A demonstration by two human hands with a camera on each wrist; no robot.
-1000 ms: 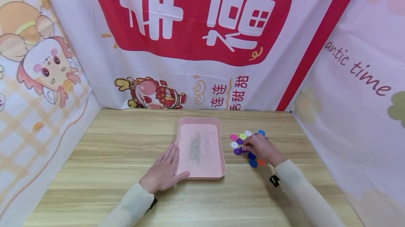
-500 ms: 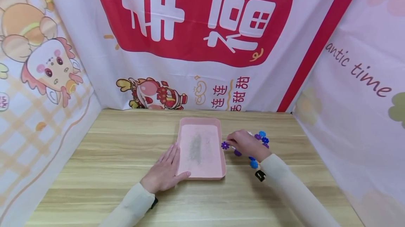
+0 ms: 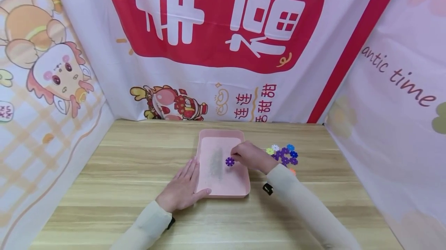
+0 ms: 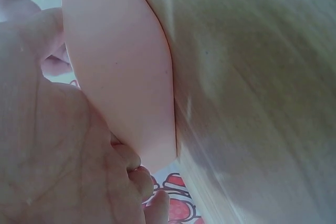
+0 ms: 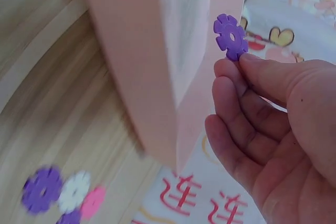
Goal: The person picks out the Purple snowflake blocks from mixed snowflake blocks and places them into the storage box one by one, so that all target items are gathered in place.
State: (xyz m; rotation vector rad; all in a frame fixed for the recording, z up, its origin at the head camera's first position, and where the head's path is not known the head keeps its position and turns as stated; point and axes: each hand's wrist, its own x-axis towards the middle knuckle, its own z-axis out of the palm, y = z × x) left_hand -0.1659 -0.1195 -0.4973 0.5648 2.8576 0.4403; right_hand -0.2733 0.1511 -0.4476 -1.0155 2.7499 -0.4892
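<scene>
A purple notched plastic disc [image 3: 230, 161], a snowflake-shaped building piece, is pinched between thumb and forefinger of my right hand [image 3: 251, 156]. It hangs above the pink tray [image 3: 223, 195], just inside the right wall; the right wrist view shows the purple disc [image 5: 230, 36] upright at the fingertips. My left hand [image 3: 182, 188] rests along the tray's left side with fingers straight, the thumb over the near rim. In the left wrist view, the palm [image 4: 52, 145] lies against the tray's outer wall [image 4: 123, 66]. A greyish patch marks the tray floor.
Several loose discs [image 3: 285, 156] in purple, blue, white, yellow-green and orange lie right of the tray, partly hidden by the right forearm. White [image 5: 75, 191] and pink discs [image 5: 94, 203] show in the right wrist view. Printed cloths [image 3: 223, 99] hang behind the wooden table [image 3: 146, 145].
My right hand has picked up the purple disc from the group at the right and carried it left, over the tray's right wall. My left hand stays on the tray.
</scene>
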